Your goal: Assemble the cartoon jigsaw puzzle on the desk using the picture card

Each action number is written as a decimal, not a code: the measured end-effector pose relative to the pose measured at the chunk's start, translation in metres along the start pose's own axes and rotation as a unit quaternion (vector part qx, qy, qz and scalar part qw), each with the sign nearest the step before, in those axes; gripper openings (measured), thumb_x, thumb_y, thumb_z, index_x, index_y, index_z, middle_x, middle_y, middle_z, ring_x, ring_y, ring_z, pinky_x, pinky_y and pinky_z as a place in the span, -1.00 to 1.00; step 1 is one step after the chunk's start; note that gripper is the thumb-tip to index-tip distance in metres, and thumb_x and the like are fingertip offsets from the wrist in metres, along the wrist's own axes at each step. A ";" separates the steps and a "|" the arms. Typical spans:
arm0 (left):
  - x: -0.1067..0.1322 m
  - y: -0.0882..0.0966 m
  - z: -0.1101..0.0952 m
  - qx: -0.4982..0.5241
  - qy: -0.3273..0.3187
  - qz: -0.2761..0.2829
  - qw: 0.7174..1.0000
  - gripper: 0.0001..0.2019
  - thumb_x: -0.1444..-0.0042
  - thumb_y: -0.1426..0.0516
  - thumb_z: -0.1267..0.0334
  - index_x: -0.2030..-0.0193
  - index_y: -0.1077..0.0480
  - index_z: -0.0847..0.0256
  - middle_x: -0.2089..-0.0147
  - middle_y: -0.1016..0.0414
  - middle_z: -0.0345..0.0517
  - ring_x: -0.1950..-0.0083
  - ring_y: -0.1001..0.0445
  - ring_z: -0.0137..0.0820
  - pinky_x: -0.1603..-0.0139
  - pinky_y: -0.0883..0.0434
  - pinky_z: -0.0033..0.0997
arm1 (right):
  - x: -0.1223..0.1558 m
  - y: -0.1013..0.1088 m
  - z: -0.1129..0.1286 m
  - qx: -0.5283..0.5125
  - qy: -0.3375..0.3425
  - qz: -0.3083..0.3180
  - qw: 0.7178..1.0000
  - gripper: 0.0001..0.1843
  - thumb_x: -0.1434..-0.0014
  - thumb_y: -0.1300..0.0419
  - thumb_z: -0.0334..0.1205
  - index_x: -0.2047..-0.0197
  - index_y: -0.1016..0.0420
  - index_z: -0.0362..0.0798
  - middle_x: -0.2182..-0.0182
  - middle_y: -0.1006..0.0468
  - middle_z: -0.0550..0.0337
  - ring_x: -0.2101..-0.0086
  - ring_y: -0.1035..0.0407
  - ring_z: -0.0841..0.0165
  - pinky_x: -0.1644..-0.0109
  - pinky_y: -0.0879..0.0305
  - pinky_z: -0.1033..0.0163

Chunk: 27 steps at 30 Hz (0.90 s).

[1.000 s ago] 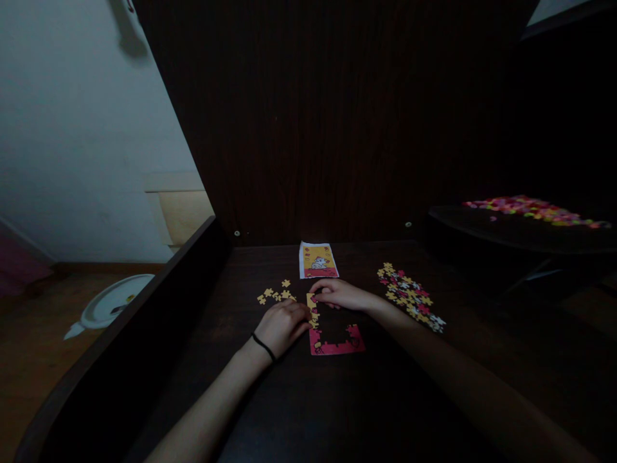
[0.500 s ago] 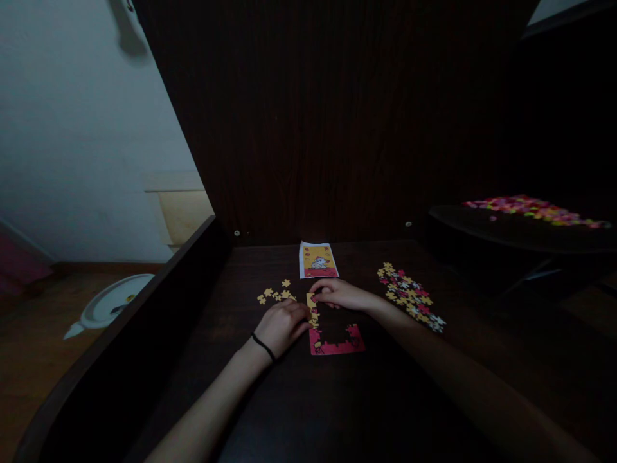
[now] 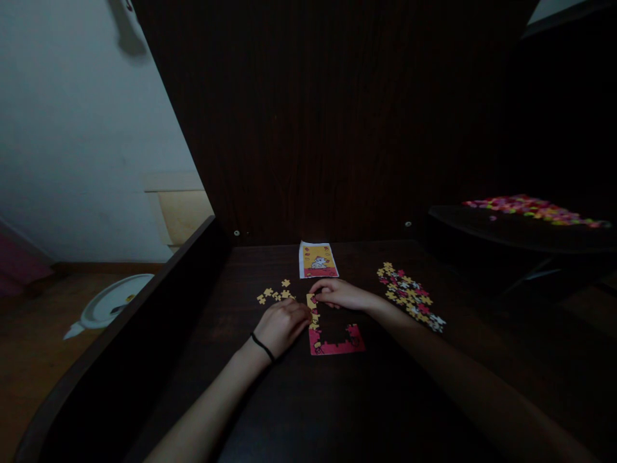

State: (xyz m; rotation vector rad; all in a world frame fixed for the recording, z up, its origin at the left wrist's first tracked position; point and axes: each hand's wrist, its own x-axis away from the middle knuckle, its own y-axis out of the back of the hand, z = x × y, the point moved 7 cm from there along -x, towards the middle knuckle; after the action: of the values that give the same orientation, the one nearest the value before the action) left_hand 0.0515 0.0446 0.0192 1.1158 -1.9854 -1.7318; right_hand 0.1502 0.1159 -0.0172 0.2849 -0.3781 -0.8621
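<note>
A partly joined jigsaw puzzle lies on the dark table, with a pink bottom edge and a yellow column up its left side. My left hand, a black band at its wrist, is closed with its fingertips on the left edge of that column. At the column's top, my right hand pinches a yellow puzzle piece between thumb and fingers. Several loose yellow pieces lie just beyond my left hand. Behind the hands rests a picture card showing a white animal on yellow and pink.
A pile of yellow, pink and white puzzle pieces spreads right of my right forearm. A raised dark side board bounds the table at left, and a tall panel at the back. Colourful small items lie on a surface at far right.
Both hands stay in almost the same place at the left column. Only a very slight shift of the yellow pieces under the fingers shows.
</note>
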 end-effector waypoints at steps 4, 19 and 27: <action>0.000 0.004 -0.002 -0.006 -0.004 0.009 1.000 -0.85 -0.14 0.02 0.35 0.25 -0.37 0.22 0.24 -0.44 -0.14 0.20 -0.36 -0.41 0.16 -0.31 -0.43 | 0.001 0.000 0.000 0.005 -0.001 -0.003 1.000 -0.80 -0.04 -0.10 -0.25 0.23 -0.35 -0.11 0.70 -0.22 0.41 0.68 -0.09 0.57 0.62 0.00 0.43; 0.002 0.005 0.005 -0.017 0.001 0.068 0.998 -0.91 -0.08 -0.05 0.35 0.37 -0.37 0.21 0.35 -0.38 -0.17 0.27 -0.35 -0.43 0.30 -0.27 -0.51 | 0.003 0.002 0.002 0.050 -0.001 -0.017 0.999 -0.75 -0.02 -0.14 -0.20 0.21 -0.34 -0.12 0.67 -0.22 0.40 0.66 -0.08 0.58 0.60 0.01 0.42; 0.003 0.004 0.004 -0.002 -0.003 0.065 0.998 -0.91 -0.09 -0.05 0.32 0.36 -0.37 0.21 0.35 -0.39 -0.17 0.28 -0.35 -0.44 0.30 -0.28 -0.52 | 0.011 -0.001 0.014 0.143 0.007 -0.014 0.990 -0.47 0.18 -0.30 -0.24 0.09 -0.28 -0.09 0.63 -0.21 0.43 0.60 -0.07 0.56 0.55 0.02 0.41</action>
State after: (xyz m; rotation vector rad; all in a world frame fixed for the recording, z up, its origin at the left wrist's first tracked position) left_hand 0.0453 0.0455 0.0206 0.9586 -2.0082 -1.6740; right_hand 0.1498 0.1052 -0.0027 0.5626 -0.4858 -0.8317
